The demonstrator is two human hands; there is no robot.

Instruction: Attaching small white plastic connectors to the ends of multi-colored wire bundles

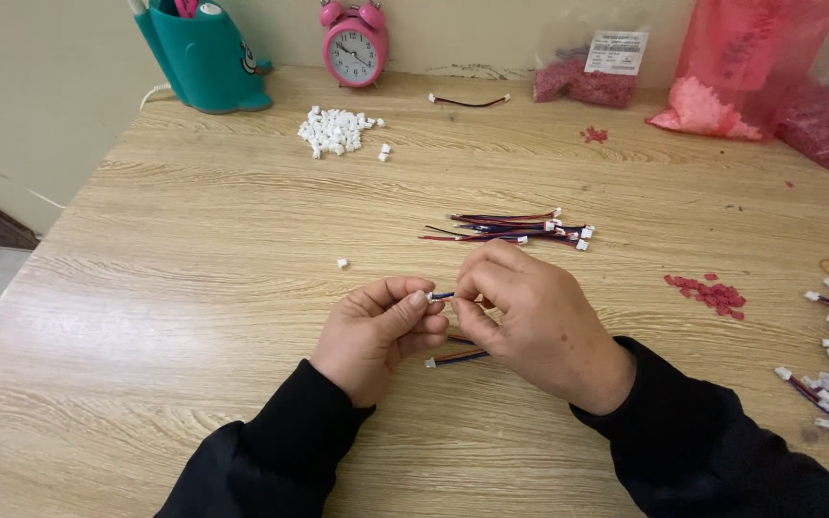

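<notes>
Both hands work at the middle of the tabletop (194, 288). Left hand (376, 336) pinches a tiny white connector (421, 298) between thumb and forefinger; right hand (530, 321) has its grip closed on the thin wire lead (458, 355), whose other end hangs below with a white plug. The lead looks very light, limp and easily kinked; best held near its end, just behind the connector. A finished wire bundle (515, 228) lies just beyond.
</notes>
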